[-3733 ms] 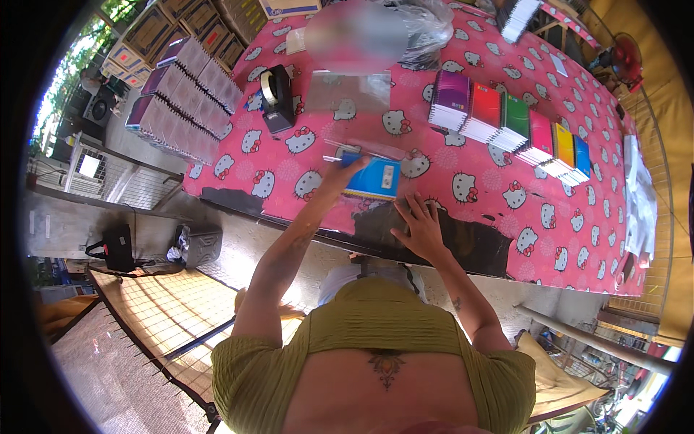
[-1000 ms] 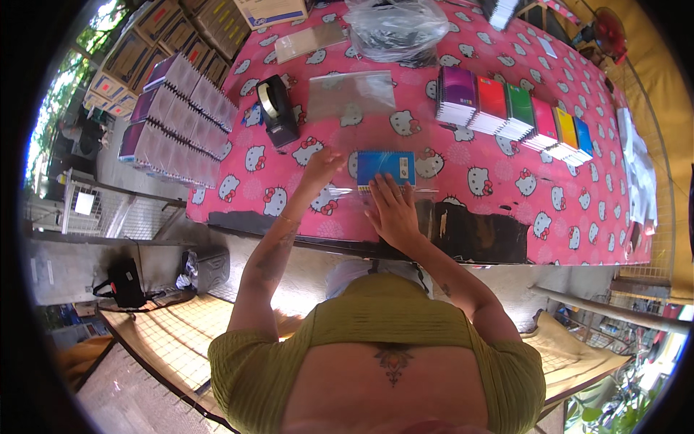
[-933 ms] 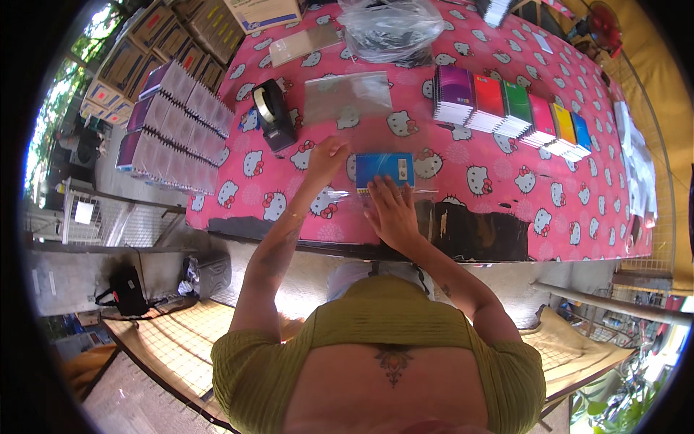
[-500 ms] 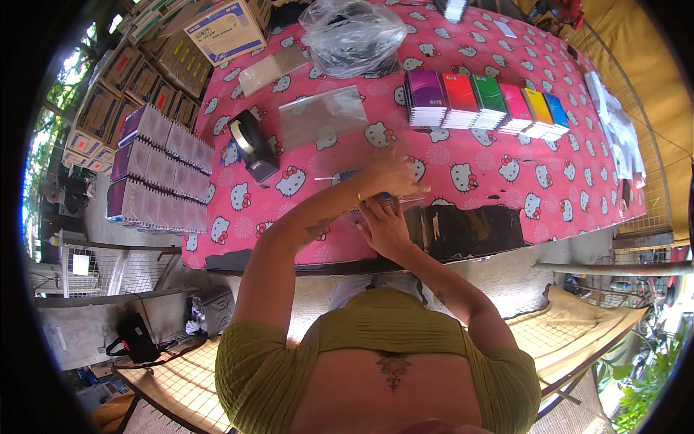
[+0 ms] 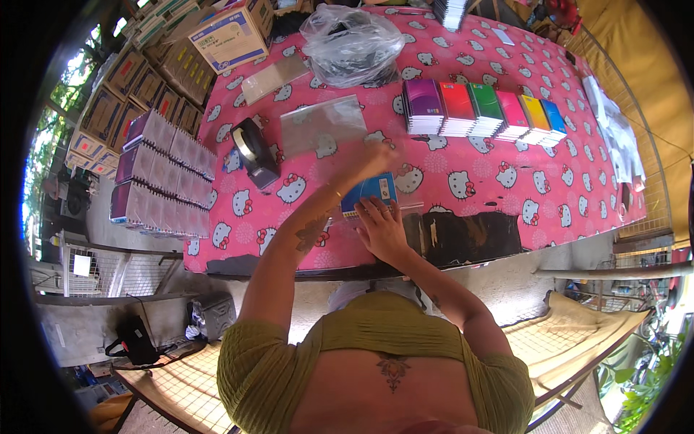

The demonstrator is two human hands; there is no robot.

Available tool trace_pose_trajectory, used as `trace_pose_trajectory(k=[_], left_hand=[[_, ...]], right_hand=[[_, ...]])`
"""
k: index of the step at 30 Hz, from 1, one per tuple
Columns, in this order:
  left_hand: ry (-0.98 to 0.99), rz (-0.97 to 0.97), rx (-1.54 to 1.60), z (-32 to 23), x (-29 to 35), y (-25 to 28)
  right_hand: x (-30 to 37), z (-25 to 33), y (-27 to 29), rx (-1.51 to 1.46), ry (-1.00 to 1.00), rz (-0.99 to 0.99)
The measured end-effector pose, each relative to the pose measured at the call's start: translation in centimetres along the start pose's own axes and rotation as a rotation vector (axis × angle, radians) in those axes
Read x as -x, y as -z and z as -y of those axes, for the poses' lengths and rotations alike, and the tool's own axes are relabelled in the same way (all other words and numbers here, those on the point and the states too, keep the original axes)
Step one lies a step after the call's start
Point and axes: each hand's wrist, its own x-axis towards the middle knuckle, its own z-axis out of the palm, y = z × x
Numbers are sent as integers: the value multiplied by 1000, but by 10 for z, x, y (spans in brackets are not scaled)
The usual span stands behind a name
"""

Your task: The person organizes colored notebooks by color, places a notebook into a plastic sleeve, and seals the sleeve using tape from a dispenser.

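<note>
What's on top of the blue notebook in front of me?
Your right hand rests on the near part of the blue notebook; a pale label shows. The cover beneath that hand is hidden, and your left forearm blocks the far left corner.

From my remote post, I see the fingers [image 5: 371,208] above a bench [image 5: 564,195] with a pink patterned cover. Well to their right hangs a yellow-tan sheet [image 5: 643,87]; far to their left, bright daylight breaks through leaves [image 5: 61,83] over a mesh panel [image 5: 148,275]. Behind them, sunlight patches the pale floor [image 5: 481,287].
</note>
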Motion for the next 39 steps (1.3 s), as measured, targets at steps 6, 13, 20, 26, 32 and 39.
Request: trace_pose_trajectory(k=[6, 13, 20, 26, 32, 39], left_hand=[[-96, -480, -256, 43, 34, 8], [-133, -479, -302, 25, 47, 35], [50, -491, -323, 15, 50, 19], [9, -425, -175, 15, 57, 23], [-50, -400, 50, -20, 104, 25], [63, -578, 153, -62, 131, -8]], right_hand=[[-1, -1, 0, 10, -8, 16], [3, -4, 0, 8, 17, 15], [2, -5, 0, 6, 40, -15], [2, -8, -1, -17, 69, -37], [-1, -13, -5, 11, 57, -22], [1, -18, -14, 79, 110, 39]])
